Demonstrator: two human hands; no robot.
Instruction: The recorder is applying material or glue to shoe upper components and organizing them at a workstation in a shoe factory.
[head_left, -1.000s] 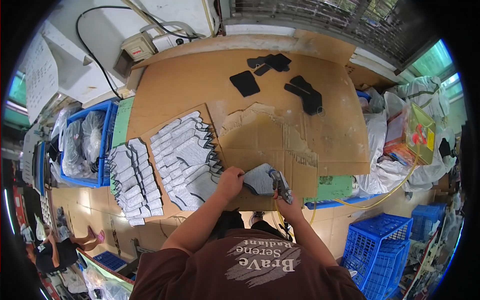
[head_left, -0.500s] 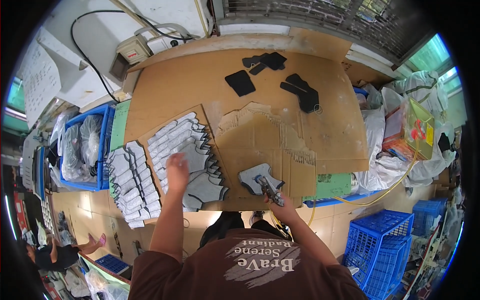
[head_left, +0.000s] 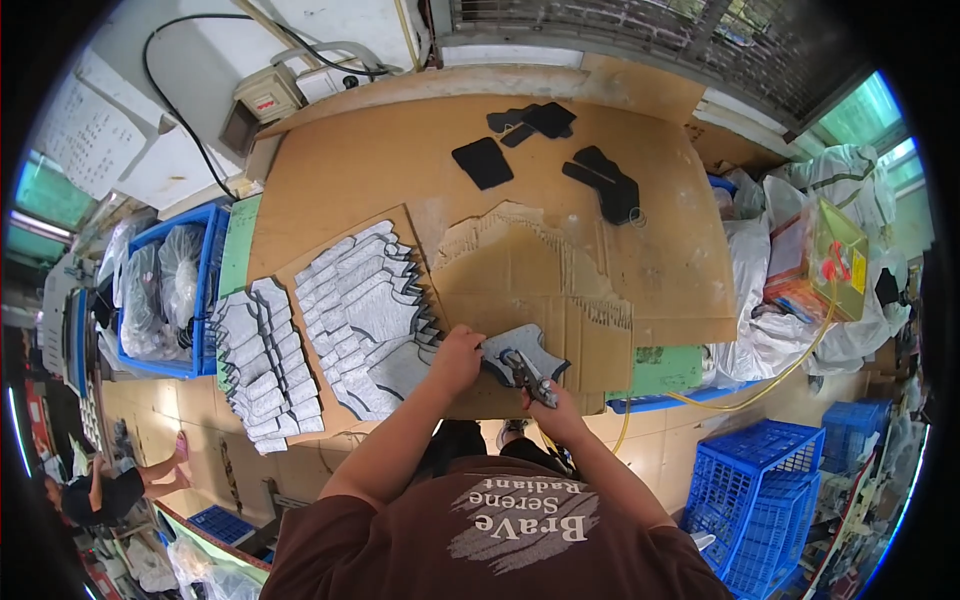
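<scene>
My right hand (head_left: 562,412) is wrapped round the handle of a metal spray gun (head_left: 531,380). The gun's nozzle is just over a grey piece with dark edges (head_left: 540,346), which lies on torn cardboard near the table's front edge. At that piece's left edge is my left hand (head_left: 458,360), its fingers closed on the rim; the fingertips are partly hidden. Left of this hand, overlapping rows of similar grey cut pieces (head_left: 362,290) lie on a board. Another overlapping set of grey pieces (head_left: 262,360) spreads farther left.
Black cut pieces (head_left: 482,163) lie at the table's far side. A torn cardboard sheet (head_left: 500,250) covers the middle. A yellow hose (head_left: 740,400) runs at the right from a yellowish container (head_left: 843,255). Blue crates (head_left: 750,490) stand at lower right; a person (head_left: 105,490) is at lower left.
My left hand has moved right, from above the overlapping grey pieces to the edge of the single piece. The spray gun has shifted slightly left and nearer to me.
</scene>
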